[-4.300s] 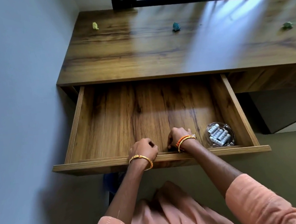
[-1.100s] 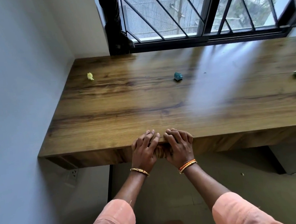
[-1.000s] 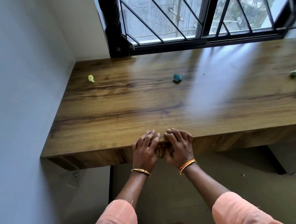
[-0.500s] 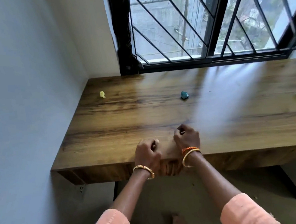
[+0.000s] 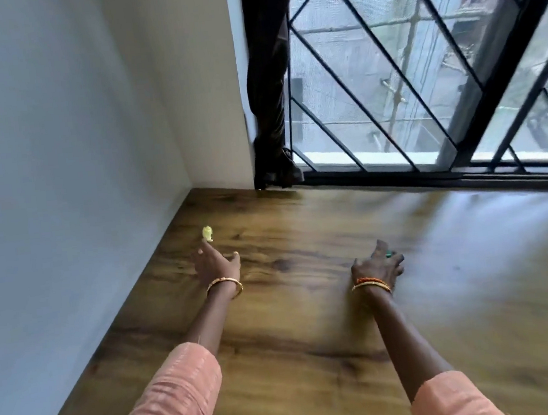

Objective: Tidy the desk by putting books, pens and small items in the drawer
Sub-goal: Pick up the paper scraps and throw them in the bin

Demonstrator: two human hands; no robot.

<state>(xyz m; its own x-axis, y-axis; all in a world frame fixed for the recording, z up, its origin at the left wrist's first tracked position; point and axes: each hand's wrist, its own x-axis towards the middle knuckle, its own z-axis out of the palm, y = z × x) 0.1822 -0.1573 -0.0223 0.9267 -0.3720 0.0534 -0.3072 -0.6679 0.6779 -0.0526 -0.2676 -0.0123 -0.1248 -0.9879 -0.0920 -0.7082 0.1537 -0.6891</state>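
On the wooden counter [image 5: 308, 304] under the barred window, I see my left hand [image 5: 216, 263] spread beside the yellow item [image 5: 207, 233] and my right hand [image 5: 377, 266] closing on the teal item [image 5: 388, 255]; neither is gathered yet.

Daylight is streaming through a window [image 5: 420, 69] fitted with a black diagonal metal grille [image 5: 367, 44], its dark frame [image 5: 397, 178] sitting along the far edge of a wood-grain desk [image 5: 313, 354]. A plain pale wall [image 5: 44, 162] is running down the left side, meeting a white wall section [image 5: 207, 80] in the corner. Blurred buildings and greenery are showing outside the glass.
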